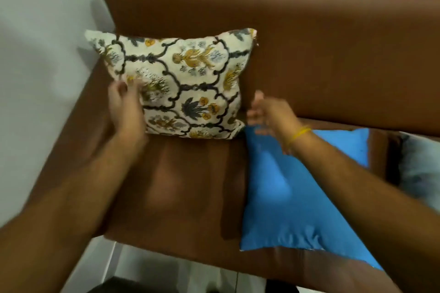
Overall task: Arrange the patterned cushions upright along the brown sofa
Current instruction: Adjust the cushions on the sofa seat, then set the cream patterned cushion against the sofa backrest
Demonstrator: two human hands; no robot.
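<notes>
A cream cushion (188,83) with black lattice and yellow flowers stands upright against the backrest of the brown sofa (309,43), at its left end. My left hand (125,104) touches the cushion's lower left edge, fingers curled against the fabric. My right hand (266,112) hovers just right of the cushion's lower right corner, fingers apart and holding nothing; a yellow band circles its wrist. A plain blue cushion (292,197) lies flat on the seat to the right, under my right forearm.
A white wall (42,54) runs along the sofa's left arm. Pale floor (190,273) shows below the seat's front edge. A bit of pale fabric (419,162) sits at the far right on the seat.
</notes>
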